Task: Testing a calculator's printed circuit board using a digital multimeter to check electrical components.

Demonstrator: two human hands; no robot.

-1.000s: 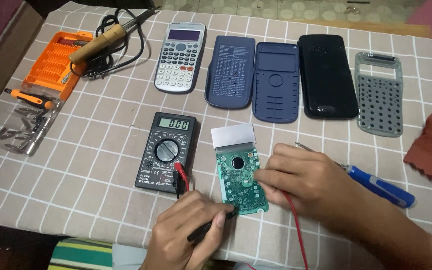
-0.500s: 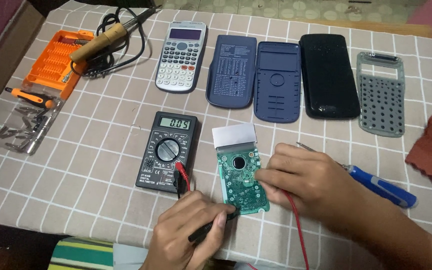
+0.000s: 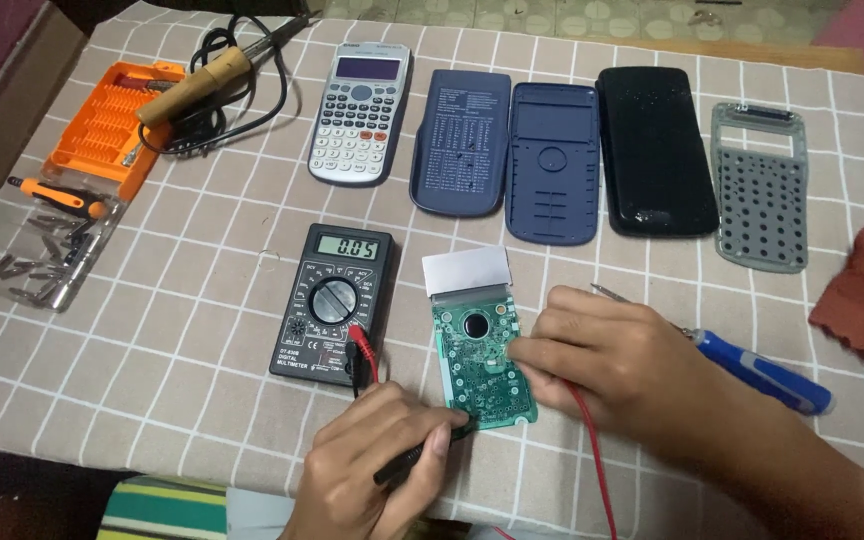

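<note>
We look down on a green circuit board (image 3: 480,365) lying flat on a checked tablecloth (image 3: 182,330); its long axis runs away from us, the silvery display strip (image 3: 467,270) at the far end and the near end tilted slightly rightward. Our left hand (image 3: 372,470) pinches a black probe (image 3: 407,460) between thumb and fingers, its tip pressed to the board's near left corner; our right hand (image 3: 617,365) rests fingers curled on the board's right edge, a red lead (image 3: 592,450) trailing from beneath it; we cannot tell how it grips the red probe. Just left of the left-hand grip sits a black multimeter (image 3: 335,305), rectangular, with a round dial and a lit display. Right of the right hand lies a blue-handled screwdriver (image 3: 752,370). Far beyond both hands lie a grey calculator (image 3: 360,115), two dark blue plastic shells (image 3: 507,145), a glossy black cover (image 3: 652,150) and a grey perforated keypad frame (image 3: 762,185). Far left, an orange plastic case (image 3: 102,130) holds screwdriver bits; a clear tray (image 3: 42,260) holds loose metal bits; a wooden-handled soldering iron (image 3: 202,80) lies beside them.
</note>
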